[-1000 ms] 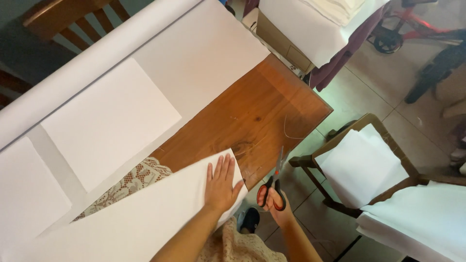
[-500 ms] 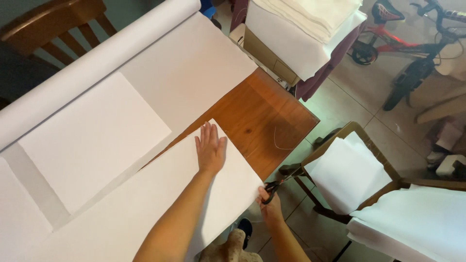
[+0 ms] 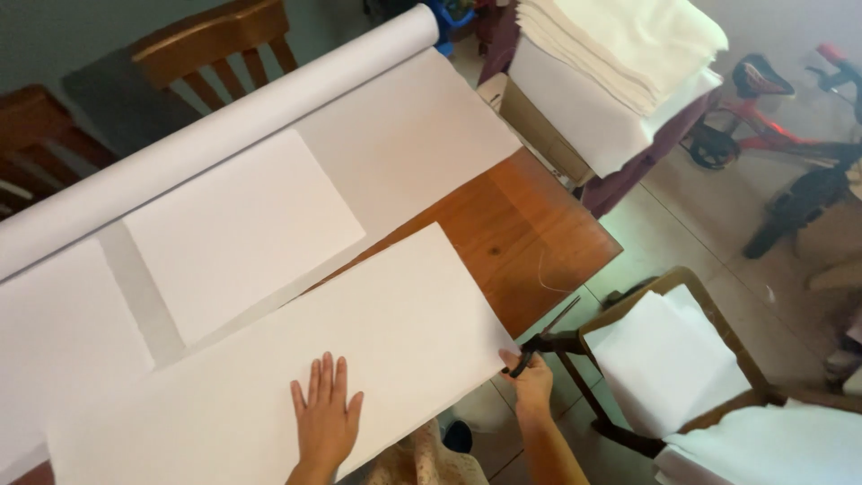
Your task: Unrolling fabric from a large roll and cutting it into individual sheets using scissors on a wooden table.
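White everywhere: the sheet point(image 3: 296, 359) is plain white, unpatterned, and so are the cut pieces point(image 3: 238, 229) and the long roll point(image 3: 224, 135). Under them the table point(image 3: 516, 238) shows warm reddish-brown wood with darker grain and a small dark knot. Scissors point(image 3: 543, 337) look black, handles and blades both. The stack point(image 3: 620, 49) is creamy off-white. Chairs point(image 3: 215, 45) are mid-brown wood, one with a grey seat. The near chair point(image 3: 669, 355) carries more white pieces. Floor tiles point(image 3: 709, 220) are pale grey-beige. A bike point(image 3: 772, 117) flashes red with black tyres.
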